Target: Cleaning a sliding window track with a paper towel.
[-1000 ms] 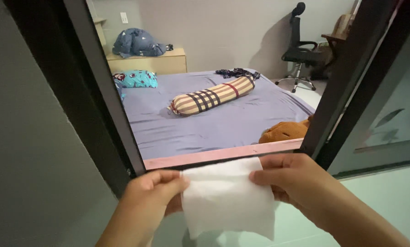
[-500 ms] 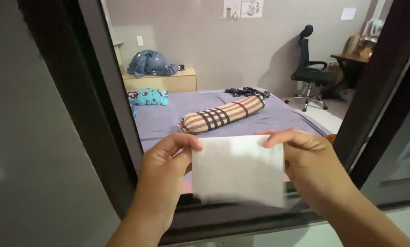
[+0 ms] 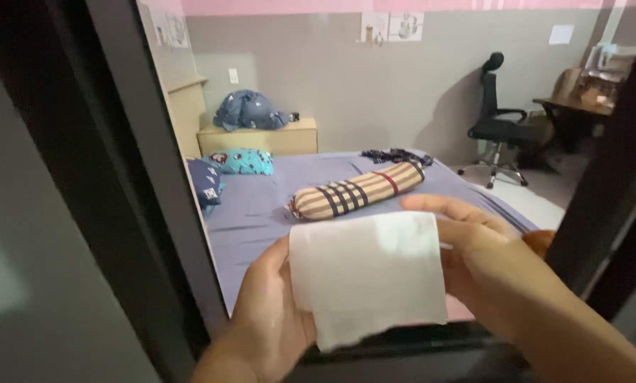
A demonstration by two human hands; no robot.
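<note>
Here, both hands, left hand (image 3: 272,323) and right hand (image 3: 484,255), grip a plain white, slightly creased wipe (image 3: 369,276) held up flat, long side across, before the dark window frame (image 3: 130,177).

Both hands, left hand (image 3: 272,319) and right hand (image 3: 477,248), hold a white wipe (image 3: 367,276).

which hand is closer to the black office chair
Right. The right hand holds the white paper wipe on the side where the black office chair stands, far back in the room. The left hand grips the wipe's opposite edge, lower and farther away.
</note>
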